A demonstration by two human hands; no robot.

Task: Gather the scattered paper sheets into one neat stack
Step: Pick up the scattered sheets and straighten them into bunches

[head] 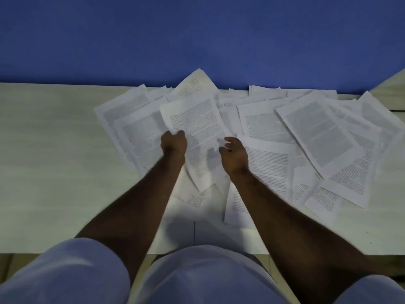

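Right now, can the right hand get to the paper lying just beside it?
Probably yes. The right hand hangs loosely open and holds nothing, right at the near paper, which lies on top with nothing over it. The left hand grips another sheet.

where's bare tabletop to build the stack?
Free: the table left of the paper sheets, out to the frame's left edge, and a strip along the near right edge. Crowded: centre to right, sheets overlapping back to the blue wall.

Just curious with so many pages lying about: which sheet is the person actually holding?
The central sheet, pinched at its left edge by the left hand. It overlaps its neighbours; the others lie untouched.
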